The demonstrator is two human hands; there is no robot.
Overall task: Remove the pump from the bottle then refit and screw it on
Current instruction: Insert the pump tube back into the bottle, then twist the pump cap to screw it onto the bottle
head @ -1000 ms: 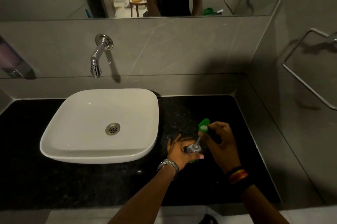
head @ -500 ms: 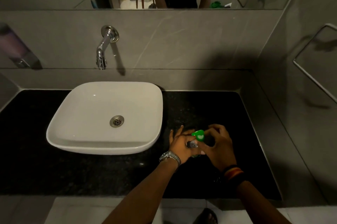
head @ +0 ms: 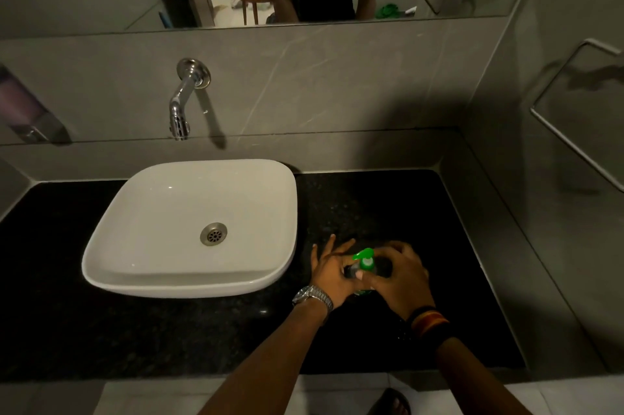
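Observation:
A small bottle (head: 362, 291) stands on the black counter (head: 456, 279) to the right of the basin, mostly hidden by both hands. Its green pump (head: 364, 258) sits on top of the neck, nozzle pointing left and away. My left hand (head: 329, 274) wraps the bottle from the left, with thumb on the neck and fingers spread. My right hand (head: 400, 276) grips the pump collar from the right. Whether the collar is threaded tight cannot be seen.
A white basin (head: 111, 266) sits left of the hands, with a chrome wall tap (head: 180, 104) above it. A grey side wall with a metal towel rail (head: 574, 144) bounds the counter on the right. The counter's front edge lies just below my forearms.
One second ago my right hand held the pump lifted with its tube above the bottle. The pump has since come down onto the neck, and both hands have closed around it.

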